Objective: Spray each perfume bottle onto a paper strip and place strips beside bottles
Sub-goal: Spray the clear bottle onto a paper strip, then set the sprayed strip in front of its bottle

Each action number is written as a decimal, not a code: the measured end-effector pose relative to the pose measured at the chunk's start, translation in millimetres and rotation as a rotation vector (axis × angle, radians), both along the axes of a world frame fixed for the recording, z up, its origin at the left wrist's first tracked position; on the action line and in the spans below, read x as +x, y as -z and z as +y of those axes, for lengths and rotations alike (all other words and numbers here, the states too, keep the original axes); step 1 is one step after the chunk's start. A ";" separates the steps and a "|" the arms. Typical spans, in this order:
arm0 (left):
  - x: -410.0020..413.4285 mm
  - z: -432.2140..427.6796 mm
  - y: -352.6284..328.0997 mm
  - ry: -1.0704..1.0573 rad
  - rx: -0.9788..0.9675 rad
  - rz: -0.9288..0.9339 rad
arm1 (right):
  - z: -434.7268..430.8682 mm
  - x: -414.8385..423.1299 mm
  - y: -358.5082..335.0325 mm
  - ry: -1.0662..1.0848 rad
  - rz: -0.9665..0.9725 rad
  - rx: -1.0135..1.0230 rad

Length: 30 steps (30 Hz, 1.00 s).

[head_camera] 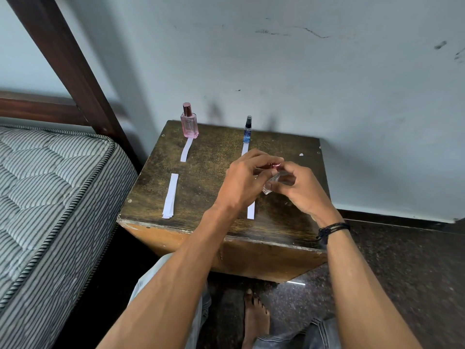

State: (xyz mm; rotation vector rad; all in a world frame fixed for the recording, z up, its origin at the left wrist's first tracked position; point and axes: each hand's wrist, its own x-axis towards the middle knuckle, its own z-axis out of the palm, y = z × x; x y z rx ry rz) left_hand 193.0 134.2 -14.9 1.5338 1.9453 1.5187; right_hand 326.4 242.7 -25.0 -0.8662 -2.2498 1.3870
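A person is sitting at a small dark wooden table (208,182) that is filling the middle of the frame, with both bare forearms reaching up from the bottom edge. The two hands are meeting just right of centre around a small clear perfume bottle (270,183), which is being held tilted above the tabletop. The left hand (247,181) is curling its fingers over the bottle's reddish cap (274,165), while the right hand (303,187) is gripping the glass body from the right side. A black cord bracelet (332,229) is sitting on the right wrist.

At the upper left of the tabletop a pink perfume bottle (189,123) is standing upright near the wall, with a paper strip (186,150) lying just in front of it, its far end touching or nearly touching the bottle's base. To the right of it, near the top centre of the table, a slim blue spray bottle (247,131) is standing upright, and a second strip (244,149) is lying in front of it, partly hidden by the left hand. A small stack of strips (171,196) is lying at the left of the table, near the front edge. Another single strip (250,210) is showing below the hands, near the front edge.

A striped mattress (50,197) is filling the left of the frame, and a pale wall (302,71) is running across the top
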 end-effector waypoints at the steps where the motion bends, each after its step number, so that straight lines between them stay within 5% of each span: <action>1: -0.2 -0.6 -0.7 0.005 -0.006 -0.006 | -0.3 0.2 -0.5 -0.003 0.007 -0.002; 14: -41.3 -23.0 -24.2 0.040 -0.034 -0.300 | -19.1 -31.7 0.6 -0.036 0.129 -0.002; 22: -87.0 -49.5 -26.0 -0.477 0.240 -0.728 | -38.4 -73.9 4.2 -0.140 0.088 -0.008; 30: -101.1 -51.4 -20.2 -0.596 0.195 -0.757 | -46.3 -85.2 4.9 -0.196 -0.010 0.019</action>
